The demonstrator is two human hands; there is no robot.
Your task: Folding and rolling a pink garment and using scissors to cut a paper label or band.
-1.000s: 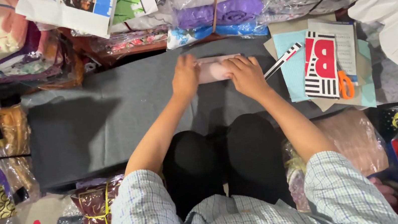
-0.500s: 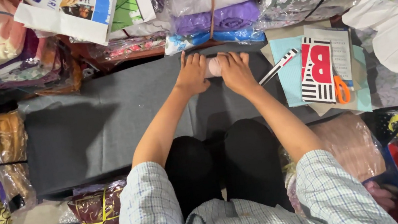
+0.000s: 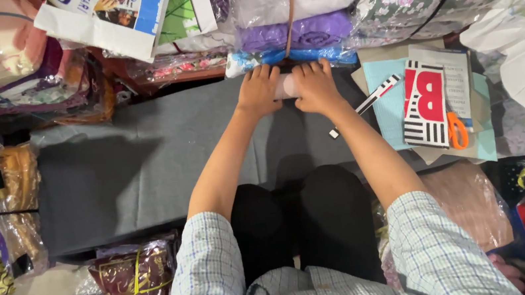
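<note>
Head view: both hands [image 3: 287, 89] press pink roll [image 3: 286, 86] at grey cloth [image 3: 144, 162] far edge.

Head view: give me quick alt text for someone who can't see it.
Seen from above, the left hand and right hand press side by side on a small pale pink roll at the far edge of a grey cloth. Orange-handled scissors lie on papers to the right, and plastic-wrapped fabric bundles are stacked all around.
</note>
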